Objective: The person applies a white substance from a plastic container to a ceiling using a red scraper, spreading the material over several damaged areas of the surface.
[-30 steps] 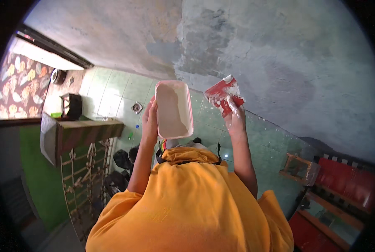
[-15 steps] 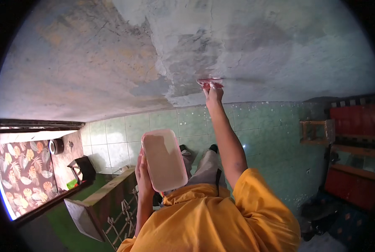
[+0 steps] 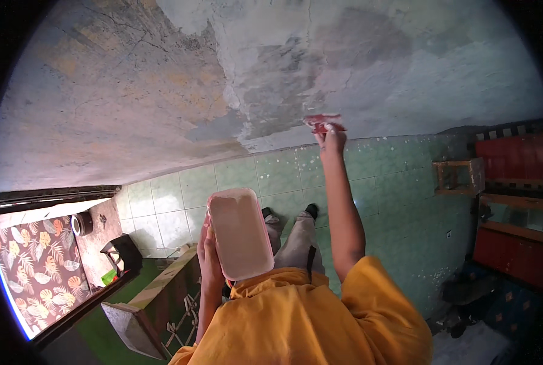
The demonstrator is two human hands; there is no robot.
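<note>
My right hand (image 3: 332,141) reaches out to the wall and grips a red putty spreader (image 3: 325,123) smeared with white. The spreader's wide edge is at or close to the wall (image 3: 283,79), low down near the floor; whether it touches is blurred. Patches of grey and whitish coating cover the wall there, beside bare, cracked, yellowish plaster on the left. My left hand (image 3: 208,252) holds a pinkish rectangular plastic tub (image 3: 271,258) by its left side, in front of my waist. Inside the tub is a smooth pale greyish paste (image 3: 240,231).
Green floor tiles (image 3: 381,182) with white splashes lie below the wall. A small wooden stool (image 3: 460,176) and red cabinets (image 3: 515,161) stand at the right. To the left are a wooden piece with a metal lattice (image 3: 156,286), a black object (image 3: 122,252) and a leaf-patterned cloth (image 3: 43,261).
My right hand has moved the spreader to the right along the wall. The tub in my left hand stays nearly in place, and the view has shifted slightly.
</note>
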